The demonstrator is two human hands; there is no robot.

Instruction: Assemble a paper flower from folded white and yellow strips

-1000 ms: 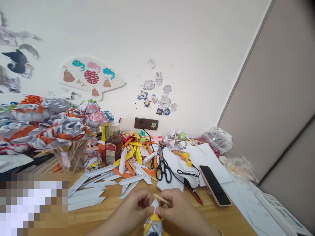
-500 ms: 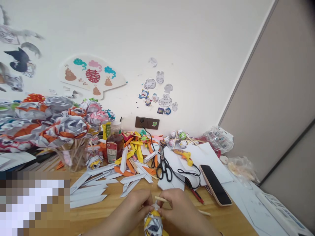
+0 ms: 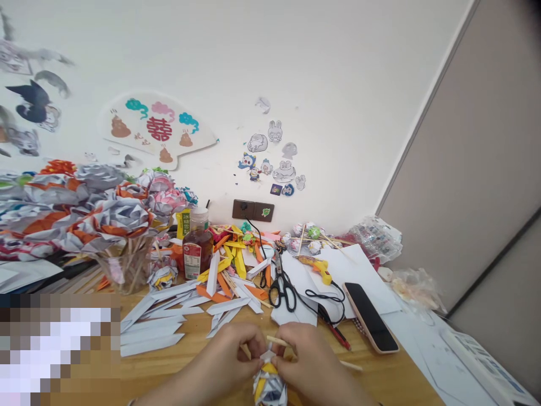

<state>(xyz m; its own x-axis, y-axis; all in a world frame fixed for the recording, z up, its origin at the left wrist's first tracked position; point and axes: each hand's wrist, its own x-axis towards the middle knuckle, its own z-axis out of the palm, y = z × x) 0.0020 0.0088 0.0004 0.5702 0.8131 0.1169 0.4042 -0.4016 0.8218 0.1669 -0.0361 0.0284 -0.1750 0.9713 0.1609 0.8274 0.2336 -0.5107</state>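
At the bottom middle of the head view is a paper flower (image 3: 270, 389) of folded white and yellow strips. My left hand (image 3: 236, 352) is closed, its thumb and finger pinching white paper at the flower's upper end. From the other side my right hand (image 3: 302, 355) pinches the same end. A thin wooden stick (image 3: 276, 341) pokes out by the right fingers; its link to the flower is hidden. Folded white paper strips (image 3: 152, 332) lie left of my left hand. Black scissors (image 3: 282, 290) lie just beyond both hands.
A yellow glue gun (image 3: 319, 268) with a black cord rests on white paper. The phone (image 3: 372, 318) lies to the right. Behind stand a glass bottle (image 3: 198, 242) and a cup (image 3: 127, 265) of paper flowers. Orange and yellow strips (image 3: 236, 259) pile near the wall.
The paper flower has shifted slightly right and tilted between my fingers. Both hands keep their pinch, and my left fingers have moved a little.
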